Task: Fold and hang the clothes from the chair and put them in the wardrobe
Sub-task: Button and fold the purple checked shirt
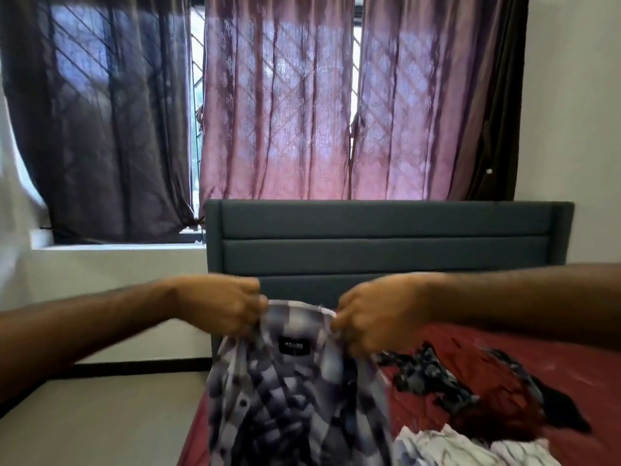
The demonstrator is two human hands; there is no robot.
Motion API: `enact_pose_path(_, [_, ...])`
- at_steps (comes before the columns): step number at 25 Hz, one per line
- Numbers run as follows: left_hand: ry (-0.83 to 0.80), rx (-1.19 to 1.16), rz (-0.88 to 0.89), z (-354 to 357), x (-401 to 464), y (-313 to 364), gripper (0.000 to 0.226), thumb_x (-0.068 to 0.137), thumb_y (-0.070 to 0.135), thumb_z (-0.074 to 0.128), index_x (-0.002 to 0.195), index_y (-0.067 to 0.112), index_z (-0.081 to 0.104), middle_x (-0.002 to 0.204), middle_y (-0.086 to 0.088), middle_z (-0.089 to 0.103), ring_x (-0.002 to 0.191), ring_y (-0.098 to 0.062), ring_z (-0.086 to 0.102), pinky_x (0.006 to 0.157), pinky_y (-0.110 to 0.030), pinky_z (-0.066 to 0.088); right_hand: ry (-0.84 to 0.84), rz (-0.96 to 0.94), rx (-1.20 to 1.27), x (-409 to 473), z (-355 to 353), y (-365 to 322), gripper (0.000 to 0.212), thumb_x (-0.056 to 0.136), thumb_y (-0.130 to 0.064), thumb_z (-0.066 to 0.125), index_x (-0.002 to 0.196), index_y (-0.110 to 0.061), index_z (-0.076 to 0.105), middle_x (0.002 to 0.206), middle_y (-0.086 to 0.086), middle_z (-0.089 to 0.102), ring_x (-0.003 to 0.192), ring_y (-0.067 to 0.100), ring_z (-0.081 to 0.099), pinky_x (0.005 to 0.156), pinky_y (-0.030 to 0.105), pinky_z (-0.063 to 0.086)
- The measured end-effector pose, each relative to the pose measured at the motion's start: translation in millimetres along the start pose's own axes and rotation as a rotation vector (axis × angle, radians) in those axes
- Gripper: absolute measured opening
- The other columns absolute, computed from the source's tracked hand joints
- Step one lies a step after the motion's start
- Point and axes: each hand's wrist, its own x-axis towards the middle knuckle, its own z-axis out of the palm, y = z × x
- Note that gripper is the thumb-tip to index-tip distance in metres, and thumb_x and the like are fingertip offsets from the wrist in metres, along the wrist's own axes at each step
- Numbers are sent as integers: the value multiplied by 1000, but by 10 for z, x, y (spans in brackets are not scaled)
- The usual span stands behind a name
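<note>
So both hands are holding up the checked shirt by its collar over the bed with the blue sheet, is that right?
Not quite. The head view shows the sheet is dark red, not blue. The rest stands: the left hand and right hand both hold the checked shirt up by its collar over the bed.

We see a bed (470, 344) covered with a dark red sheet (578, 371), backed by a grey-blue padded headboard (386, 237). Directly on the sheet lies a dark patterned garment (426, 375), crumpled and spread toward the middle, with another dark piece (551, 408) farther right. Nearer us, at the lower edge, a white striped garment (447, 445) lies bunched on the sheet. The bed stands on a pale floor (100, 422).
</note>
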Motion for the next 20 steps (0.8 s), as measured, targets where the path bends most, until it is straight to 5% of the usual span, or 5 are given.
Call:
enact_pose_path(6, [-18,-170,-729,-52,-164,-1207,18,97,30,56,112,32,66,109,11,67,98,-19,56,77,-33,23,-149,851,2,-380,-80,1399,24,97,-33,57,118,-26,68,108,1,71,113,20,56,89,37,50])
enact_pose_path(9, [-217,-269,-759,-162,-28,-1542,31,104,44,46,131,36,59,130,15,61,115,-13,55,89,-33,29,-228,848,186,-290,-151,1630,30,95,-30,60,124,-28,66,92,1,60,92,22,57,77,33,48])
enact_pose_path(12, [-117,-326,-768,-208,47,-1656,50,97,64,36,108,27,67,111,10,66,104,-16,61,100,-42,39,-152,743,538,-266,-255,1614,20,91,-29,68,105,-17,75,80,3,65,74,20,57,67,30,44])
enact_pose_path(16, [79,-586,-853,-167,-121,-1705,57,93,64,49,90,13,75,82,1,68,74,-20,62,76,-38,52,51,646,764,-425,-307,1460,11,90,-21,74,96,-12,76,82,0,73,71,9,59,71,29,48])
enact_pose_path(20, [323,-686,-964,-229,-84,-1637,26,90,38,75,93,13,79,78,3,64,66,-1,52,61,-8,34,329,828,739,-531,-303,1368,11,94,-34,69,94,-23,73,83,-13,70,70,-3,61,68,22,48])
